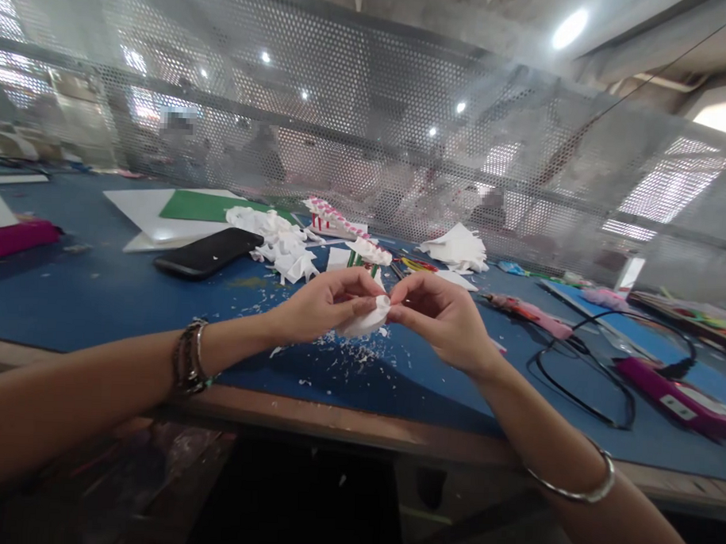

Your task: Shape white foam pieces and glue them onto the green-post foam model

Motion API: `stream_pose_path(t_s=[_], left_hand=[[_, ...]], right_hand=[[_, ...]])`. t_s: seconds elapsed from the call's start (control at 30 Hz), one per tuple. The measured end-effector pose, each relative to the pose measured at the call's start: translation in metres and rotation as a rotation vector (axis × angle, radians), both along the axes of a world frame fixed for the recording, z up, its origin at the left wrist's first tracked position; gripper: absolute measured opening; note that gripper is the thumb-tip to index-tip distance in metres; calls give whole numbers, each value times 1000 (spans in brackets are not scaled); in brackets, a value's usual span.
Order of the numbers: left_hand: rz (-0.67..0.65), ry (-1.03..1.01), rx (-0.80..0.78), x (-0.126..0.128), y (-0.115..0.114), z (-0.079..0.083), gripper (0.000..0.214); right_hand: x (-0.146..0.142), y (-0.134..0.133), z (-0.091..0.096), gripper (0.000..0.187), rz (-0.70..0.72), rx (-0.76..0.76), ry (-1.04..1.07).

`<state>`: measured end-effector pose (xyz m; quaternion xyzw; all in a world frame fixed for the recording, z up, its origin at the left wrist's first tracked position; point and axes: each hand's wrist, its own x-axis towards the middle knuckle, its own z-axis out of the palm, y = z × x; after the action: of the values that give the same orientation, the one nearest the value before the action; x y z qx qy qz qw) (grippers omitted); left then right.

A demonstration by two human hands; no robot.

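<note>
Above the blue table, my left hand (338, 303) pinches a small white piece (367, 320), thin and curved like paper or foam sheet. My right hand (438, 314) closes its thumb and forefinger on the right edge of the same piece, so the fingertips of both hands nearly meet. White crumbs (360, 351) lie scattered on the tabletop below. Just beyond my fingers stands a small rack (364, 252) with green uprights and whitish bits along its top. A heap of white scraps (281, 241) lies behind my left hand.
A black phone (209, 253) rests on the left, near white and green sheets (198, 206). Behind my right hand are a stack of white pieces (456, 247) and yellow-red pliers (419, 265). A pink corded tool (528, 313) and a magenta power strip (674, 394) lie right.
</note>
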<state>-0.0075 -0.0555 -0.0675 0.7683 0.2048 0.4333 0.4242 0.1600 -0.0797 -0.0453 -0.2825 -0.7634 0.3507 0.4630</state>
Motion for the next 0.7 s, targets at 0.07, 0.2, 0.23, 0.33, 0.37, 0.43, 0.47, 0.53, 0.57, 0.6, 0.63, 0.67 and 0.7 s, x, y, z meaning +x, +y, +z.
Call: stream_pose_path(t_s=[0.07, 0.2, 0.23, 0.33, 0.37, 0.43, 0.47, 0.53, 0.57, 0.6, 0.63, 0.67, 0.7], left_hand=[[-27, 1, -54, 0, 1, 1, 7], [-35, -27, -116, 1, 2, 1, 7], [-35, -40, -128, 1, 2, 0, 7], [-11, -84, -110, 1, 3, -2, 11], [12, -90, -74, 1, 3, -2, 12], [83, -83, 37, 0, 3, -3, 12], [122, -73, 103, -1, 4, -3, 11], [181, -57, 223, -1, 4, -3, 10], [190, -51, 265, -1, 4, -3, 11], [185, -47, 291, -1, 4, -3, 13], [172, -45, 303, -1, 4, -3, 14], [155, -45, 304, -1, 4, -3, 15], [139, -46, 302, -1, 4, -3, 15]], right_hand=[[1, -1, 0, 11, 2, 33, -38], [1, 0, -2, 15, -19, 81, -113], [1, 0, -3, 16, -28, 98, -126], [0, 1, -6, 15, -49, 167, -142], [0, 1, -6, 14, -53, 188, -146], [-1, 1, -7, 12, -70, 218, -152], [-1, 1, -7, 12, -85, 226, -154], [-1, 1, -8, 13, -131, 237, -146], [-1, 1, -8, 13, -158, 240, -135], [-1, 2, -8, 13, -184, 241, -122], [-2, 2, -8, 13, -207, 243, -110], [-2, 2, -8, 12, -224, 244, -102], [-2, 2, -8, 12, -234, 244, -101]])
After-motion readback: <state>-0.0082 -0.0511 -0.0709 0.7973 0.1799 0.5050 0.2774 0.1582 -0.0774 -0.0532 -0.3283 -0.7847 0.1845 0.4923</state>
